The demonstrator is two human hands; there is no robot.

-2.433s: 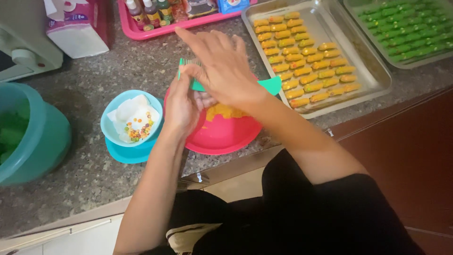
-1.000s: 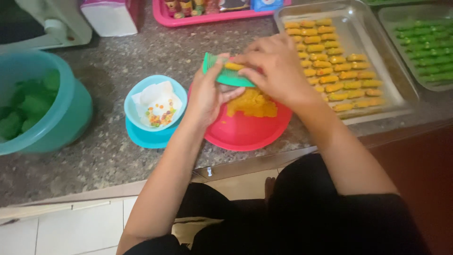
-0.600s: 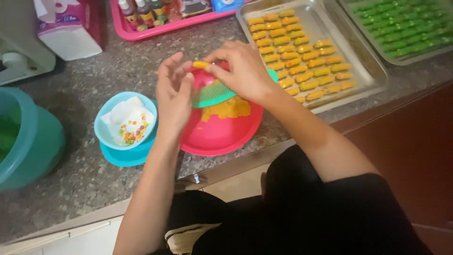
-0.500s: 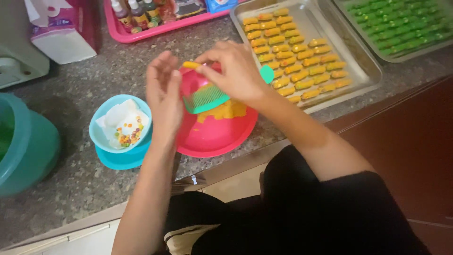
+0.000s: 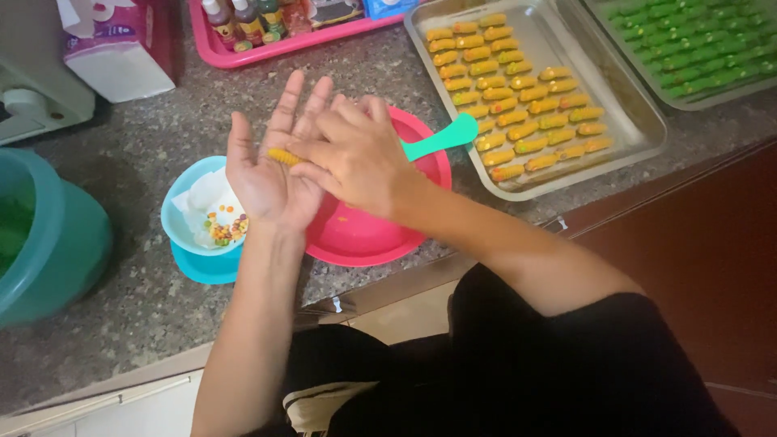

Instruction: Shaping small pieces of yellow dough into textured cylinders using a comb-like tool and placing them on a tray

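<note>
Small yellow-orange dough roll, lying crosswise on an open palm left of frame centre, one end covered by fingers, above a red bowl.

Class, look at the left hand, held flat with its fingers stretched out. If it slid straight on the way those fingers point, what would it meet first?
The left hand points up and away across the counter. Past the fingertips lies bare speckled countertop, then probably the rim of the pink tray holding small bottles, though depth is hard to judge.
</note>
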